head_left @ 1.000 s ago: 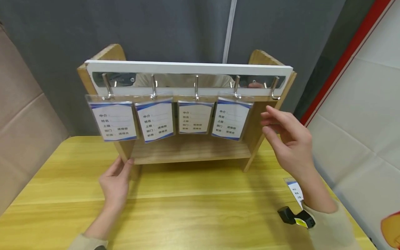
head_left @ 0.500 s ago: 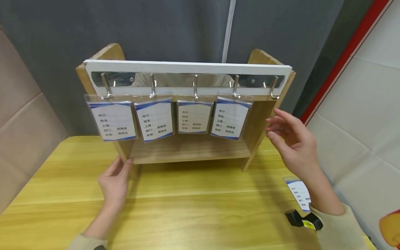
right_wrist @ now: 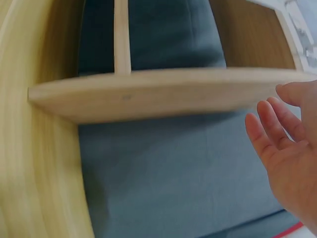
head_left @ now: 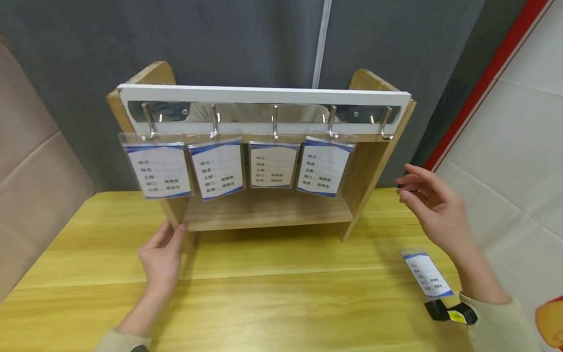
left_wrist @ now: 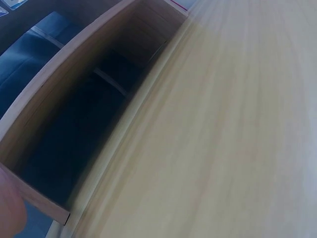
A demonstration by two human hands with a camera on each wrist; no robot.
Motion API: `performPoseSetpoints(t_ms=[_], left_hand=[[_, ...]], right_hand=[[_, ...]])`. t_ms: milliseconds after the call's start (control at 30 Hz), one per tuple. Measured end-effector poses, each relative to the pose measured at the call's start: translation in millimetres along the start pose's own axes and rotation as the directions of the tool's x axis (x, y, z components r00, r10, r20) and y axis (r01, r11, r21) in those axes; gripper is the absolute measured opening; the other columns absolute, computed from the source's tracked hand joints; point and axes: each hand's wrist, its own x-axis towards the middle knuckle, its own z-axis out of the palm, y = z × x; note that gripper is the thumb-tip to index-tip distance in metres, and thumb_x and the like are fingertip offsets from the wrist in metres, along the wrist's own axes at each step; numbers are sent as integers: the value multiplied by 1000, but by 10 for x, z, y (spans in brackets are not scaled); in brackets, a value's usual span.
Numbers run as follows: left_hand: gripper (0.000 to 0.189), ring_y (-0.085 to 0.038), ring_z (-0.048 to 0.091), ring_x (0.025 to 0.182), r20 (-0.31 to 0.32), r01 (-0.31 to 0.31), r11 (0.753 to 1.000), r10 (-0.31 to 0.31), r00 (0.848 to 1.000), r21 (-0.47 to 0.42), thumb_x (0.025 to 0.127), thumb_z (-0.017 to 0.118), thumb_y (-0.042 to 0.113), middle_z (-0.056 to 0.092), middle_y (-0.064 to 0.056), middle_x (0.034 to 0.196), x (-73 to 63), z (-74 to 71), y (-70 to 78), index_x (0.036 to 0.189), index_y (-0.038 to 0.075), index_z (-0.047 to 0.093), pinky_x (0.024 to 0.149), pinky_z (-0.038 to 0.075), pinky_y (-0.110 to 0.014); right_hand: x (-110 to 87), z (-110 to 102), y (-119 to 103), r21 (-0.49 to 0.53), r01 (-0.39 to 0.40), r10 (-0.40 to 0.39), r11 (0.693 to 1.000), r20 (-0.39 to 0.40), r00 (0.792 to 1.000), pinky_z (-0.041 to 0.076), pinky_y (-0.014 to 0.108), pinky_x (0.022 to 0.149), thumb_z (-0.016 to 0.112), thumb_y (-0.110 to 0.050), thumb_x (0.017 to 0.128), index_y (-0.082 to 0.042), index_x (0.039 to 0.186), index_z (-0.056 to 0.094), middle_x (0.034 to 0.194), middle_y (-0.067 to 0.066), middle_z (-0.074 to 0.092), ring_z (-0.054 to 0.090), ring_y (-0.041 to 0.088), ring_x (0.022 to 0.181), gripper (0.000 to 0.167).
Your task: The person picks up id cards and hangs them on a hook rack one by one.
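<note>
A wooden rack [head_left: 272,210] with a white hook rail [head_left: 264,93] stands on the table. Several metal hooks line the rail; badge holders hang on all but the rightmost hook [head_left: 385,122], among them the left-end badge [head_left: 160,171] and the rightmost hanging badge [head_left: 325,166]. My left hand [head_left: 162,259] grips the lower front of the rack's left side panel, thumb in front. Beside the rack's right side, in the air, my right hand [head_left: 442,215] has loosely bent fingers and holds nothing. Below it a loose badge [head_left: 426,274] lies flat on the table.
The yellow wood-grain table [head_left: 281,303] spreads in front of the rack. Behind it hangs a grey curtain [head_left: 246,39]. Pale padded walls close off both sides, the right wall [head_left: 506,195] with a red stripe.
My right hand has moved right and slightly down, away from the rack's right side, uncovering the loose badge on the table. The left hand and the hanging badges stay put.
</note>
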Motion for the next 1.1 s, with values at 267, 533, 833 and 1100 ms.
performPoseSetpoints(t_ms=[267,533,833,1100], left_hand=[[41,2,70,99,-2,6,1000,-6,1000,23,92,78,4,63,-17,129,3,-5,13,131,5,66,89,57,-18],[39,3,70,95,-7,-9,1000,9,1000,21,92,77,3,64,-16,126,5,5,-10,130,3,67,87,58,-18],[40,3,71,94,-12,2,1000,-2,1000,20,92,78,4,67,-10,122,-19,-5,-18,130,3,67,86,58,-17],[40,4,70,95,-17,-12,999,13,1000,37,92,77,4,63,-18,127,-10,7,-7,130,3,66,87,58,-16]], right_hand=[[-131,-149,156,-34,-158,158,987,11,987,54,6,84,64,16,93,-1,144,56,113,-8,69,63,5,98,55],[-355,-216,349,-28,-244,245,969,34,969,55,6,83,64,14,95,0,143,57,111,-10,69,62,5,98,51],[-625,-263,564,-53,-300,303,953,81,949,55,5,80,65,9,96,2,143,56,107,-18,69,63,0,92,49],[-773,-275,681,-72,-310,317,948,103,943,56,5,76,66,11,95,4,142,56,105,-21,69,64,-3,90,48]])
